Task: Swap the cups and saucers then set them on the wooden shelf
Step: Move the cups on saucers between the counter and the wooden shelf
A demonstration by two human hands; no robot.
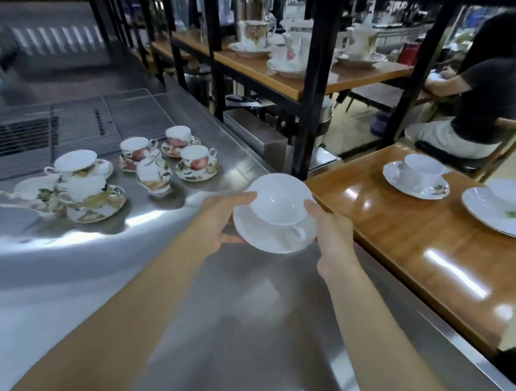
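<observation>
White cup (280, 200) upright on saucer (266, 237), handle toward wearer.

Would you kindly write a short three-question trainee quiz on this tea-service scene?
1. True or false: the plain white cup rests on the white saucer held by the left hand and right hand.
2. Where do the floral cups stand? A) steel counter B) wooden shelf C) floor
3. Fill in: the held cup's handle points ____ the camera.

Key: 1 true; 2 A; 3 toward.
</observation>
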